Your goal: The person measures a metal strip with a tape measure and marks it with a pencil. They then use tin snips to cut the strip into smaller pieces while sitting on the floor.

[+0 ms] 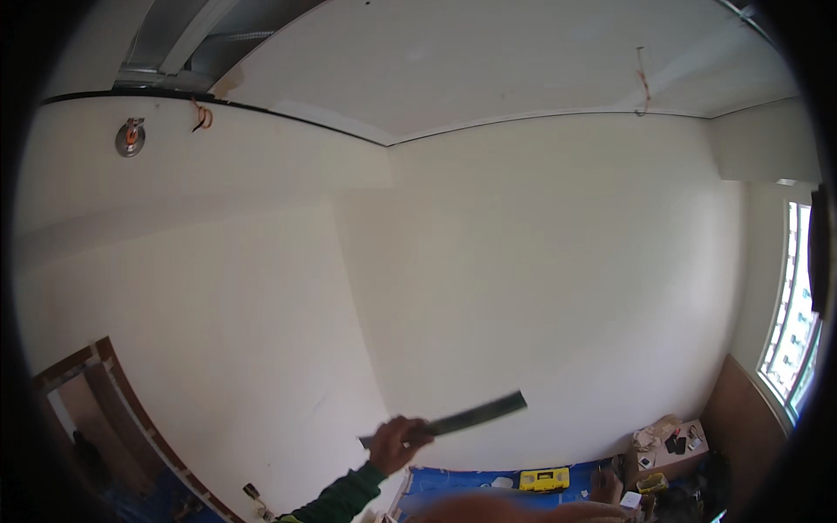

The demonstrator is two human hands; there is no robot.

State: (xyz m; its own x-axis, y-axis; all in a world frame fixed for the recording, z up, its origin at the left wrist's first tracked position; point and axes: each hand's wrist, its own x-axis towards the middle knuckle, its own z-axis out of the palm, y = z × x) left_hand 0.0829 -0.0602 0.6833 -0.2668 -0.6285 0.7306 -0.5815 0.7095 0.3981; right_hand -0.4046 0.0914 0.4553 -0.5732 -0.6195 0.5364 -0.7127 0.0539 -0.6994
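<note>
Fingers of the left hand (394,443) are wrapped tight round one end of a long, flat dark blade (462,419) — perhaps a scraper or a level, hard to tell at this size — which slants up to the right against the white wall (540,279). A green sleeve (336,501) covers that forearm. The right hand (606,488) sits low at the picture's edge beyond a blurred forearm; whether its grip is closed cannot be told. Just beside it — a yellow case (544,478) on blue sheeting (453,481).
</note>
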